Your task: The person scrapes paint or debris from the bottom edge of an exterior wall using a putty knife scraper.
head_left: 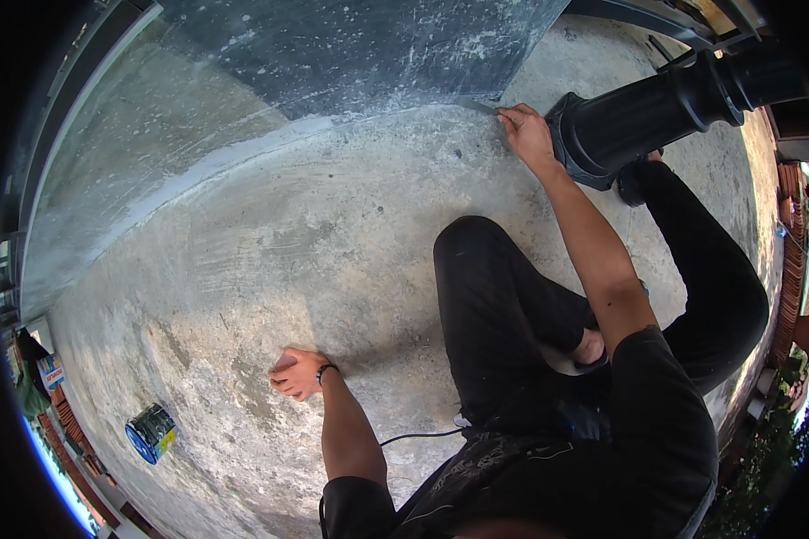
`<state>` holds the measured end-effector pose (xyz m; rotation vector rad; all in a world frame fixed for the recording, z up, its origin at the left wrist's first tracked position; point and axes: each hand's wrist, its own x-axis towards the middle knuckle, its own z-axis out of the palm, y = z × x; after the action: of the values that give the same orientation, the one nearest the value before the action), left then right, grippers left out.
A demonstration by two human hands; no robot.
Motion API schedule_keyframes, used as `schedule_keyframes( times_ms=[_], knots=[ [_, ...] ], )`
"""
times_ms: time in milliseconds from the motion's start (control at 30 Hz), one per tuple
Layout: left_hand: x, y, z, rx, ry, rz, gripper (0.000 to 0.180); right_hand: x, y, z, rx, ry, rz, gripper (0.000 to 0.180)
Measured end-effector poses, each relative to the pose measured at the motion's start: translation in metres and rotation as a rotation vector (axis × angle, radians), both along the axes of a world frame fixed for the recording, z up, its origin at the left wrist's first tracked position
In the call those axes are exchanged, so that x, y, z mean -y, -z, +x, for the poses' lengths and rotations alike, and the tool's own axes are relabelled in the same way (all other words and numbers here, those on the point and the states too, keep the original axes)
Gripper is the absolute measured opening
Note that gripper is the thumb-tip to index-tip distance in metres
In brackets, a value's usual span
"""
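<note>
My right hand (528,136) pinches a thin, flat grey scraper (479,106). Its blade lies along the seam where the dark-painted wall (377,54) meets the concrete floor (377,198), close to the wall's right corner. Just beside that hand is the base of a black column (593,135). Low on the left, my left hand (298,375), with a dark band on the wrist, is down at the floor. Its fingers are curled around a small brownish patch, and I cannot make out what it is.
A dark can (150,433) with a blue end and a yellow label stands on the floor at the left. A pale strip (216,160) runs along the wall's foot. My bent legs (490,305) fill the lower right, and a thin black cable (422,437) is by my waist.
</note>
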<state>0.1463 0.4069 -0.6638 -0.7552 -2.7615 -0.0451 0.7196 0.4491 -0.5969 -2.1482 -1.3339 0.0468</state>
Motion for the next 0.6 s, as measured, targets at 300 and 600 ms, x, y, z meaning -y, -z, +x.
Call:
schedule_keyframes(
  times_ms=[300, 600],
  knots=[
    [0.0, 0.001, -0.001, -0.002, 0.0, 0.002, 0.069, 0.002, 0.006, -0.009, -0.02, 0.045, 0.018, 0.019],
    [0.001, 0.003, -0.003, -0.006, 0.003, 0.017, 0.069, -0.002, 0.007, -0.013, -0.031, 0.041, -0.009, 0.019]
  ],
)
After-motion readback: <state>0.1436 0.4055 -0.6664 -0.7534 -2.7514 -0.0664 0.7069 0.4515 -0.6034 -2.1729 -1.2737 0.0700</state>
